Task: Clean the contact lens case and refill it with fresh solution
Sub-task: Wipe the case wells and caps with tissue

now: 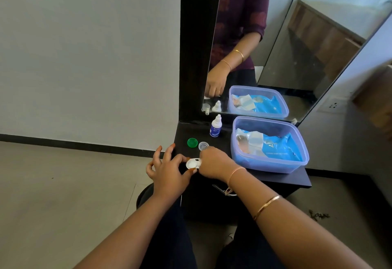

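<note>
centre frame: lens case (192,164) | light, stiff, slick (judged) | pinched by left hand (169,171), gripped by right hand (212,162) | take by rims

The case (192,164) is white. The green cap (192,142) is bright; the clear cap (203,146) looks greyish. The bottle (216,126) is white with a dark blue label. The box (273,165) is translucent pale violet-blue, and the packet (280,147) in it is bright blue with white patches. Table (297,178), mirror frame (197,45) and skirting (84,143) are black, the wall (84,56) is pale grey and the floor (63,194) beige. The bangle (266,206) is gold.
</note>
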